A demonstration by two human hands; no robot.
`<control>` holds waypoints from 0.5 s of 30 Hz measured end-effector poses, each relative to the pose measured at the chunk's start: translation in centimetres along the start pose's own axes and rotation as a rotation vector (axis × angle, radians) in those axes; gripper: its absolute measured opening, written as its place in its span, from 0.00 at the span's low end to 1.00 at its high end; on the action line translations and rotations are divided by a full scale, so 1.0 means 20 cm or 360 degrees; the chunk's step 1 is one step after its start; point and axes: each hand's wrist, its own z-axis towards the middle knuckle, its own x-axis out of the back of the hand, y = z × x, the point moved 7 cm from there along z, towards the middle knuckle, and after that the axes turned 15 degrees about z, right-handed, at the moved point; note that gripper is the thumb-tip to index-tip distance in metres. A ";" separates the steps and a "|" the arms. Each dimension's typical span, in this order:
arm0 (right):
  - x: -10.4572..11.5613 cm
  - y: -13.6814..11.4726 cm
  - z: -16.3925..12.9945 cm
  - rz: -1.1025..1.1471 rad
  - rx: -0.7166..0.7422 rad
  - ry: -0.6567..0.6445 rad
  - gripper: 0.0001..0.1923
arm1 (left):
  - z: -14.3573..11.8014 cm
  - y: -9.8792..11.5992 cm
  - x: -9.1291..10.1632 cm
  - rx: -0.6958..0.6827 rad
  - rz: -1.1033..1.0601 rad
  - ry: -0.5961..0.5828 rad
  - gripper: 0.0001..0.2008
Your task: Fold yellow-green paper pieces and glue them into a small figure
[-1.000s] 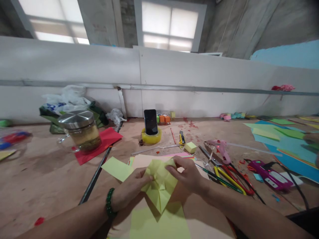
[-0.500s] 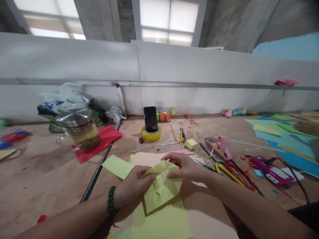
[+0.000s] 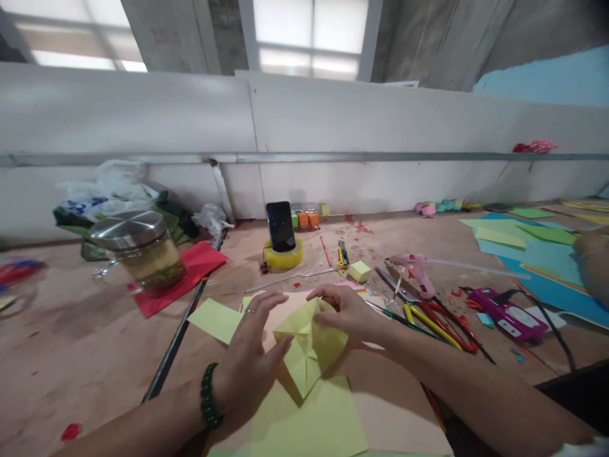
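Hands meet at the lower middle of the frame: the left hand lies flat with fingers spread wide, its thumb on the folded yellow paper. The right hand pinches that paper's top edge. Under them on the surface lies a flat yellow sheet.

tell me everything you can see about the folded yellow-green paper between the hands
The folded paper is a pale yellow-green sheet, creased into layered flaps that meet near its middle, with a point aimed toward the person. It lies over a flat sheet of the same colour. The left hand presses its left edge with fingers spread; the right hand pinches its upper right corner.
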 end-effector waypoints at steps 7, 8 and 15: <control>-0.03 -0.05 -0.03 0.0159 0.0139 -0.0091 0.15 | -0.02 0.10 -0.01 -0.0380 0.0328 -0.0119 0.23; -0.04 -0.05 -0.03 0.0166 0.0141 -0.0118 0.15 | -0.02 0.10 -0.01 -0.0406 0.0336 -0.0129 0.23; -0.06 -0.01 -0.03 0.0259 0.0069 -0.0229 0.13 | -0.02 0.18 -0.01 -0.0647 0.0537 -0.0240 0.15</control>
